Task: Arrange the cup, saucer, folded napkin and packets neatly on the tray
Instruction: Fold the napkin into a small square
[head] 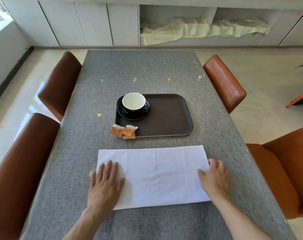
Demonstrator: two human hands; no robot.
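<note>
A white napkin [156,174] lies flat on the grey table, folded into a wide rectangle. My left hand [104,184] rests palm down on its left end, fingers spread. At the right end, my right hand [214,179] lies on the edge with fingers apart. Beyond the napkin sits a dark brown tray [168,116]. A dark cup [134,103] with a white inside stands on a dark saucer [128,115] in the tray's far left corner. Two orange packets [123,131] overlap at the tray's near left corner, partly on its rim.
Brown chairs flank the table: two on the left [60,84], [17,170] and two on the right [224,82], [284,170]. White cabinets [95,21] line the far wall, with pale cloth in the open shelves [199,28].
</note>
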